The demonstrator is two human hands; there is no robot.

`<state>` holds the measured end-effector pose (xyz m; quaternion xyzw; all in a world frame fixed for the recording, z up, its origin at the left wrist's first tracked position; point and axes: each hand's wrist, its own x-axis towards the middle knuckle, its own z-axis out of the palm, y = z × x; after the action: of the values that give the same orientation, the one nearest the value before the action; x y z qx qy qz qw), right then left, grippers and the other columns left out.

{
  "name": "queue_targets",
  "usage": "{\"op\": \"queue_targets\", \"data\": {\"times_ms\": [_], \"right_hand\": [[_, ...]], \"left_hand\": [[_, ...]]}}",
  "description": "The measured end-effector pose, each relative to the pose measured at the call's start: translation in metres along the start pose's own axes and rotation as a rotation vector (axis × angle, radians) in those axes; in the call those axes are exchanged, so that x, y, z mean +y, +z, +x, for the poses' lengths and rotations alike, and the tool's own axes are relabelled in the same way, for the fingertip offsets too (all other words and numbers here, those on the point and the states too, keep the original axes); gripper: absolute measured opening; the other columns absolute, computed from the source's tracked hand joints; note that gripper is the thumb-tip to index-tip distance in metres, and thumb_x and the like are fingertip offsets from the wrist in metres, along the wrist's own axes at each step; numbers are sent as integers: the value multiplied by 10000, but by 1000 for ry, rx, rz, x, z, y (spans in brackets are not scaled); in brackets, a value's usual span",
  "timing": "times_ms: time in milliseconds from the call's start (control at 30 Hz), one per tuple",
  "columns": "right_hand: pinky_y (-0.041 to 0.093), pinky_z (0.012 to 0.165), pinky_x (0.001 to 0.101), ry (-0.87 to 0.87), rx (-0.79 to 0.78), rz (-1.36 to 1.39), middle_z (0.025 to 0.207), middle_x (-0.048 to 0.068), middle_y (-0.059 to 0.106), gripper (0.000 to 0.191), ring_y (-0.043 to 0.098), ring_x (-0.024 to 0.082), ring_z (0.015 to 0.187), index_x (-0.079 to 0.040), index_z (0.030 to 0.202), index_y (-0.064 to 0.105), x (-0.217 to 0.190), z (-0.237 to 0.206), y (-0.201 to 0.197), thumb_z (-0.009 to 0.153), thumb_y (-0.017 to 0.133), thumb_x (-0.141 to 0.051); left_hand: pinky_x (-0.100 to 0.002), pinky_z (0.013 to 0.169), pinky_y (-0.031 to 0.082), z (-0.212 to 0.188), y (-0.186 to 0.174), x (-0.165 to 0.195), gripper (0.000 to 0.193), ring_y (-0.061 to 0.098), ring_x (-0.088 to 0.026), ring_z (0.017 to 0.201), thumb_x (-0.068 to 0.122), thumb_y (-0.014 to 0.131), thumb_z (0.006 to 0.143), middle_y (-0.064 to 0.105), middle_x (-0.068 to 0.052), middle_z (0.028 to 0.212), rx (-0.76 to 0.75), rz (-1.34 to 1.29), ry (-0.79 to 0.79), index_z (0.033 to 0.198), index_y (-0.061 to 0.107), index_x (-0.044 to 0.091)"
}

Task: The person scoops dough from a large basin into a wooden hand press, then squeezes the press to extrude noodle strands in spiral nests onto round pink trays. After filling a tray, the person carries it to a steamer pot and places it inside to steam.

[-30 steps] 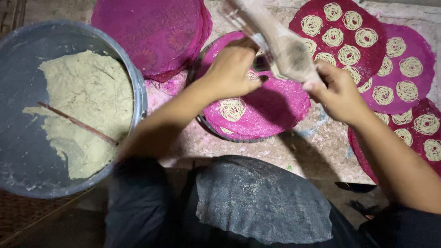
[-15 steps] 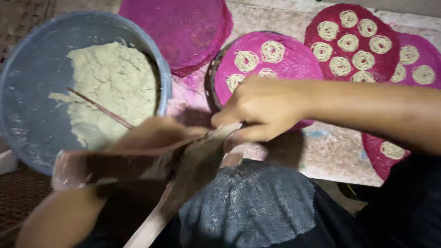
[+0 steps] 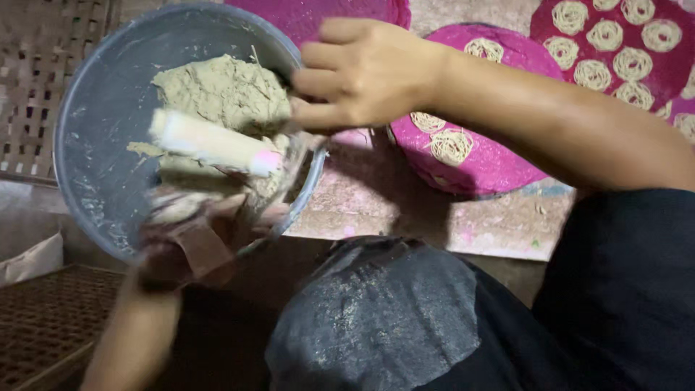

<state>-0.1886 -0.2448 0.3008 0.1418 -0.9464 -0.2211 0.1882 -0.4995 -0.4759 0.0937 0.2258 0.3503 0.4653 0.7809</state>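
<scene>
My left hand (image 3: 192,242) is blurred at the lower left. It grips a wooden press tool with a pale cylinder (image 3: 213,143), held over the grey bowl (image 3: 76,108). A mound of beige dough (image 3: 221,90) fills the bowl's far side. My right hand (image 3: 362,72) reaches across from the right, its fingers curled against the dough's edge at the bowl's rim. Whether it holds a lump is hidden. A round pink mat (image 3: 492,163) with a few noodle coils lies just right of the bowl.
A second pink mat (image 3: 615,54) covered with several noodle coils lies at the top right, and another (image 3: 318,11) lies behind the bowl. My knee in dusty dark cloth (image 3: 376,311) fills the bottom centre. Woven trays (image 3: 43,326) lie at the left.
The view swung left to the bowl. My left hand carried the press from over my lap to the bowl. My right hand left the mat and reached the dough.
</scene>
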Motion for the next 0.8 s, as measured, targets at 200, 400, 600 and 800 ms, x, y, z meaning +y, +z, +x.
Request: {"op": "queue_targets", "data": {"times_ms": [200,400,600,800], "right_hand": [[469,1091,436,525,113,18,1369,96,603,428,529,270,1263,-177,1384,676,-77,-58,39,958,688,-146],[442,1064,457,1169,-266,119,1379,118,580,453,501,326,1272,-195,1230,787,-169,-167,90,875,619,31],[386,1010,535,1333,-314,138,1426,181,532,448,457,404,1266,-181,1257,768,-214,-188,110,815,733,-115],[390,1035,558,1328,-307,148,1423,190,525,468,450,428,1279,-174,1252,750,-221,-191,121,794,708,-86]], "left_hand": [[-360,666,531,-11,-11,-59,134,659,-252,828,93,656,1002,677,-160,963,25,409,414,941,621,-20],[-417,897,524,-16,11,-38,155,662,-266,965,133,666,871,684,-104,1013,543,1435,955,956,680,5],[-305,718,521,-15,5,-53,288,621,-180,777,105,594,924,684,-92,918,687,401,656,1163,704,-11],[-284,697,510,-17,-16,-65,277,613,-148,870,57,624,886,655,-53,1076,727,403,678,1158,664,23]]}}
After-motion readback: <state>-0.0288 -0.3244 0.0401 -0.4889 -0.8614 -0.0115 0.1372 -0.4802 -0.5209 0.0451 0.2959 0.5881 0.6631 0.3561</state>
